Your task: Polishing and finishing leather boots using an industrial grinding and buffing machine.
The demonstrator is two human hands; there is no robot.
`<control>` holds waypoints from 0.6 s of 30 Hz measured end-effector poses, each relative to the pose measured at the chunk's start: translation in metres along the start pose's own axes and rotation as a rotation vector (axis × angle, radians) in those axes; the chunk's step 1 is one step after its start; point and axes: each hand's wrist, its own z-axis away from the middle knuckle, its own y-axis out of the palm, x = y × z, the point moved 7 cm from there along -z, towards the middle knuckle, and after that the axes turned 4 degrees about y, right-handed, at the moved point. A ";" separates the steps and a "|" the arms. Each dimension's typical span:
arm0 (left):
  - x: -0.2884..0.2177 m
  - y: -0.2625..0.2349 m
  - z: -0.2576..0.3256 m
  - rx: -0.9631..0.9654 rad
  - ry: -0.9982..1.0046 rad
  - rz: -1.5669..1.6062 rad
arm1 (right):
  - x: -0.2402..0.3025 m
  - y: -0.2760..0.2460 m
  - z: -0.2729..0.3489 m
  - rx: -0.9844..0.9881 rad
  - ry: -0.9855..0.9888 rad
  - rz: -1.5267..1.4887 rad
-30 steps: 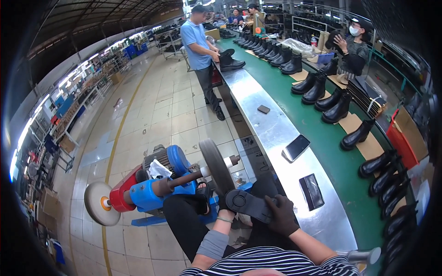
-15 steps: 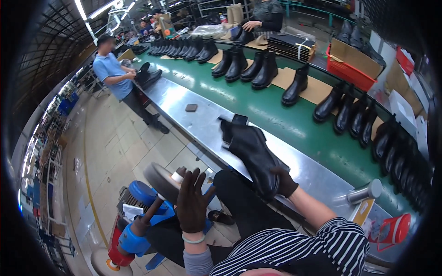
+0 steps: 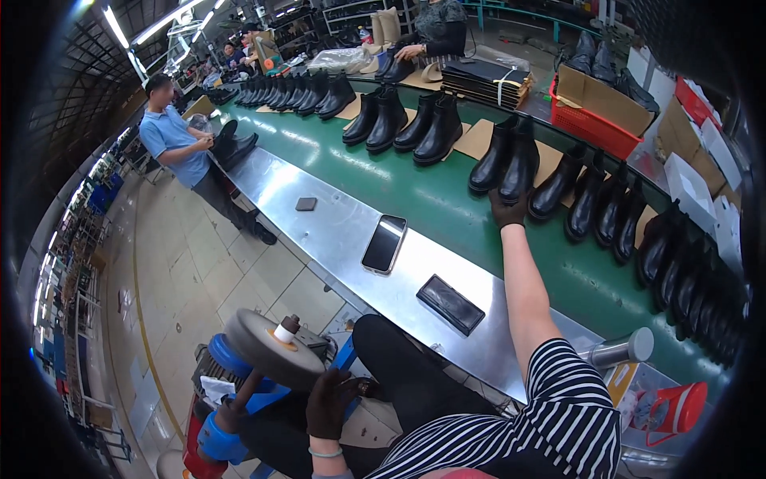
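Observation:
My right arm stretches across the bench. My gloved right hand (image 3: 508,209) grips the toe of a glossy black ankle boot (image 3: 523,160), which stands upright beside a matching boot (image 3: 492,156) on the green surface. Fingers on the far side of the toe are hidden. Low at the left, my gloved left hand (image 3: 329,405) has loosely curled fingers with a gap between them and no object visible in it. Just above that hand is a grey polishing wheel (image 3: 271,347) on a blue machine.
On the metal ledge (image 3: 343,227) lie a phone (image 3: 384,243), a black rectangular case (image 3: 451,304) and a small brown block (image 3: 306,204). Several black boots (image 3: 383,120) line the green bench. A red basket (image 3: 590,128) stands behind them. Another person (image 3: 175,140) stands far left.
My right hand has carried the boot from above the ledge to the row, beside the single boot there. My raised left hand has dropped lower, its fingers now curled. The phone and case are uncovered.

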 end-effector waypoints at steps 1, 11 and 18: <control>0.007 -0.006 -0.001 -0.028 -0.036 0.072 | -0.006 -0.021 -0.006 -0.097 0.009 0.101; 0.045 -0.036 -0.013 -0.111 -0.190 0.037 | -0.058 0.007 0.003 -0.068 0.332 0.481; 0.058 -0.042 -0.018 -0.095 -0.229 0.026 | -0.062 -0.024 -0.088 -0.446 0.472 0.148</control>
